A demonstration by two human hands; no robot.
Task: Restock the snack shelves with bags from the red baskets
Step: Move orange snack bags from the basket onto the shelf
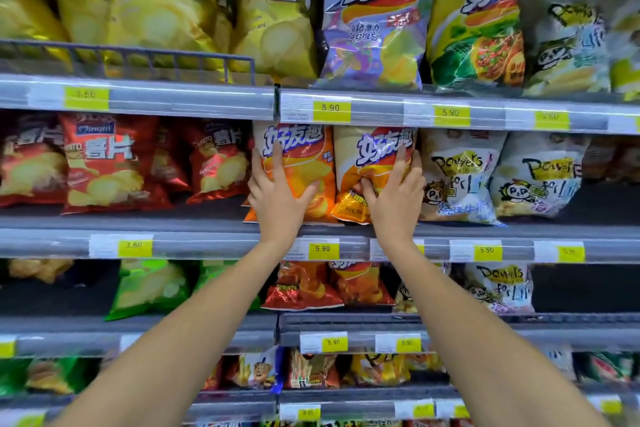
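Your left hand [277, 192] lies spread on one orange chip bag [299, 163], your right hand [394, 196] pinches the neighbouring orange bag [372, 163], both seated on the middle shelf [207, 218]; gaps remain, baskets unseen.

Two orange bags stand side by side, one per grip: the left grip [277, 184] lies on the left orange bag [301, 163], and the right grip [394, 191] pinches the right orange bag [374, 156]. Just right of the grips are two white bags [460, 177]. To their left are four red bags [104, 166], some half hidden. Straight above is one purple bag [374, 17], and up-left at least four yellow bags [162, 3]. Directly below are two red-orange bags [301, 288], and down-left two green bags [149, 288].
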